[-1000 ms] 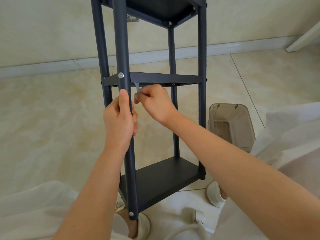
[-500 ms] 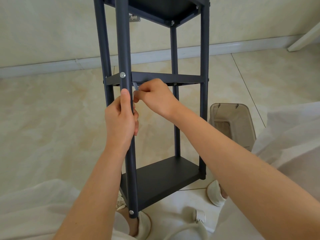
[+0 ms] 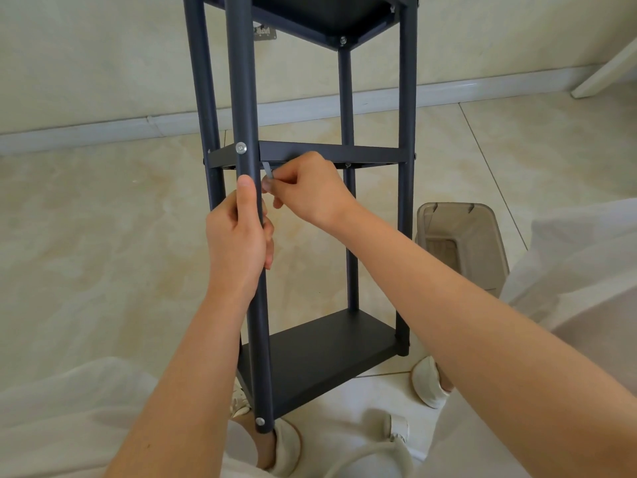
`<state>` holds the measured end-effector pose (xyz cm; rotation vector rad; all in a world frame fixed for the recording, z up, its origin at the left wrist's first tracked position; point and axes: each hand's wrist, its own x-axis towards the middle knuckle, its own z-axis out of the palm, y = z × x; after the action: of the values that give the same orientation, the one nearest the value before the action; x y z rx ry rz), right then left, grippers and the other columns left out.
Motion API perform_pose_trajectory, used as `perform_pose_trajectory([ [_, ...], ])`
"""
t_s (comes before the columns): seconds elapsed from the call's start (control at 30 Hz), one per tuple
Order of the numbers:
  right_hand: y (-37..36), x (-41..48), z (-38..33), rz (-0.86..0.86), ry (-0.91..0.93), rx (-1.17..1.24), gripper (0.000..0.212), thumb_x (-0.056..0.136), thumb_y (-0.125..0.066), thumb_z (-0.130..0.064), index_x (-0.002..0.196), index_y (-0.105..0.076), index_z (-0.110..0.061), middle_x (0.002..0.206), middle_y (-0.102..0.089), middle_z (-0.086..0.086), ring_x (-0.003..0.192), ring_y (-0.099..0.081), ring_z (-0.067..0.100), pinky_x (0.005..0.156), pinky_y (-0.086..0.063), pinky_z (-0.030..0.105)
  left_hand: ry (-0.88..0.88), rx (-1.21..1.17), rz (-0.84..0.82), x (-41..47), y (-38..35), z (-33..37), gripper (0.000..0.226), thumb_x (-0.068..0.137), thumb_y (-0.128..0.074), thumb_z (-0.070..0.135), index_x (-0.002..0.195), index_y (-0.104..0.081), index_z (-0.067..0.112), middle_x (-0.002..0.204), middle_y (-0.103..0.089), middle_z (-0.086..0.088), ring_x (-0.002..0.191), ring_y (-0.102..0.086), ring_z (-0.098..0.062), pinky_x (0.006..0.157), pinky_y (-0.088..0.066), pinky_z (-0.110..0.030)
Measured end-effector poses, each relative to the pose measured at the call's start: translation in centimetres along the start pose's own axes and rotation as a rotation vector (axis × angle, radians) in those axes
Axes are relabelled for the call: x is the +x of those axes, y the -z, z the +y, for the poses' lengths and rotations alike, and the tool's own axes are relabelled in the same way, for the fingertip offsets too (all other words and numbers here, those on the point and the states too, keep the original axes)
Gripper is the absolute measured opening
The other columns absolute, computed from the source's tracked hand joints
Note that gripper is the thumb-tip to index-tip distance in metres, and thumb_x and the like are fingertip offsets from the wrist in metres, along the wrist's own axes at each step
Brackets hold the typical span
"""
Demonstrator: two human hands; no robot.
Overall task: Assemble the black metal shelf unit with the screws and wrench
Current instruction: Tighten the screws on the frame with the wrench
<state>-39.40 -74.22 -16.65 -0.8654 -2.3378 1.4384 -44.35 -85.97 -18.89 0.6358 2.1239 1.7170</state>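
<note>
The black metal shelf unit (image 3: 320, 353) stands upright on the tiled floor, with top, middle and bottom shelves fixed between four posts. My left hand (image 3: 238, 239) grips the near front post just below the middle shelf, thumb lying up the post. A silver screw (image 3: 241, 148) sits in that post at the middle shelf, and another screw (image 3: 260, 421) near its foot. My right hand (image 3: 306, 188) pinches a small silver wrench (image 3: 268, 170) that reaches up under the middle shelf's front edge, right of the post. The wrench tip is hidden.
A translucent brown plastic bin (image 3: 462, 246) stands on the floor to the right of the shelf. White fabric (image 3: 579, 257) lies at the right and along the bottom. My feet in pale slippers (image 3: 427, 384) rest by the shelf's base. A wall with skirting runs behind.
The shelf and both hands sit slightly lower in view as the camera shifts. My right hand has turned a little with the wrench under the middle shelf. My left hand keeps its grip.
</note>
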Motion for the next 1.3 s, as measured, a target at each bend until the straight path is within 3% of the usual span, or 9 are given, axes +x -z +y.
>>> perform_pose_trajectory([
  [0.1,-0.4,0.2,0.1,0.028,-0.008,0.025,0.022,0.095,-0.061,-0.017,0.082,-0.076,-0.008,0.069,-0.068,-0.008,0.062,-0.057,0.001,0.060,-0.045,0.015,0.008,0.001,-0.003,0.1,0.3,0.0,0.056,0.099,-0.035,0.059,0.060,-0.051,0.022,0.044,-0.044,0.000,0.031,-0.038,-0.018,0.035,-0.033,-0.023],
  [0.2,-1.0,0.3,0.2,0.058,-0.013,0.043,0.020,0.096,-0.062,-0.017,0.090,-0.078,-0.008,0.084,-0.076,0.000,0.072,-0.063,0.008,0.073,-0.052,0.019,0.019,0.005,-0.002,0.2,0.6,0.0,0.058,0.099,-0.034,0.061,0.062,-0.050,0.020,0.045,-0.045,0.000,0.031,-0.039,-0.018,0.035,-0.033,-0.022],
  [0.37,-2.7,0.2,0.5,0.140,0.024,0.102,0.031,0.097,-0.059,-0.013,0.071,-0.071,-0.003,0.077,-0.074,0.002,0.063,-0.060,0.009,0.068,-0.049,0.019,0.008,0.004,-0.012,0.3,0.7,0.1,0.058,0.103,-0.033,0.057,0.057,-0.057,0.029,0.044,-0.046,0.001,0.032,-0.039,-0.017,0.036,-0.034,-0.022],
  [0.5,-4.3,0.0,1.2,0.246,0.072,0.200,0.027,0.098,-0.059,-0.015,0.084,-0.076,-0.001,0.075,-0.072,0.001,0.068,-0.064,0.017,0.074,-0.052,0.028,0.008,-0.003,-0.018,0.2,0.8,0.2,0.059,0.103,-0.032,0.057,0.055,-0.059,0.036,0.046,-0.045,-0.002,0.033,-0.039,-0.018,0.037,-0.034,-0.021],
  [0.67,-5.5,0.4,1.8,0.317,0.111,0.269,0.025,0.097,-0.060,-0.014,0.082,-0.074,-0.001,0.057,-0.053,-0.022,0.052,-0.051,-0.002,0.063,-0.043,0.014,0.023,-0.003,-0.011,0.4,0.9,-0.2,0.059,0.103,-0.034,0.058,0.061,-0.049,0.020,0.046,-0.045,-0.004,0.033,-0.038,-0.021,0.037,-0.033,-0.022],
  [0.87,-6.1,0.7,2.0,0.357,0.146,0.334,0.027,0.094,-0.063,-0.007,0.068,-0.070,-0.011,0.045,-0.043,-0.024,0.047,-0.047,-0.006,0.055,-0.037,0.008,0.005,0.000,-0.026,0.5,0.9,-0.3,0.058,0.103,-0.034,0.058,0.066,-0.050,0.016,0.047,-0.045,-0.003,0.033,-0.038,-0.020,0.037,-0.033,-0.022],
  [1.07,-5.5,0.9,2.7,0.330,0.143,0.285,0.019,0.094,-0.064,-0.011,0.084,-0.076,-0.001,0.061,-0.058,-0.022,0.057,-0.055,-0.012,0.065,-0.043,0.007,-0.006,0.012,-0.041,0.6,0.8,-0.4,0.062,0.102,-0.032,0.059,0.066,-0.051,0.013,0.045,-0.045,-0.002,0.032,-0.038,-0.018,0.037,-0.034,-0.022],
  [1.17,-4.5,0.1,3.4,0.272,0.107,0.237,0.019,0.095,-0.064,-0.015,0.092,-0.078,-0.003,0.080,-0.075,-0.001,0.063,-0.059,-0.008,0.074,-0.052,0.017,-0.011,0.009,-0.044,0.5,0.6,-0.3,0.061,0.100,-0.033,0.061,0.060,-0.051,0.019,0.044,-0.045,-0.001,0.032,-0.039,-0.017,0.037,-0.035,-0.022],
  [1.3,-1.7,-1.6,5.2,0.202,-0.049,0.199,0.020,0.094,-0.065,-0.018,0.089,-0.079,-0.005,0.082,-0.076,0.004,0.071,-0.068,0.017,0.079,-0.056,0.037,-0.025,0.022,-0.038,0.6,0.5,-0.5,0.063,0.100,-0.035,0.063,0.065,-0.048,0.012,0.046,-0.045,-0.003,0.033,-0.039,-0.017,0.037,-0.035,-0.022],
])
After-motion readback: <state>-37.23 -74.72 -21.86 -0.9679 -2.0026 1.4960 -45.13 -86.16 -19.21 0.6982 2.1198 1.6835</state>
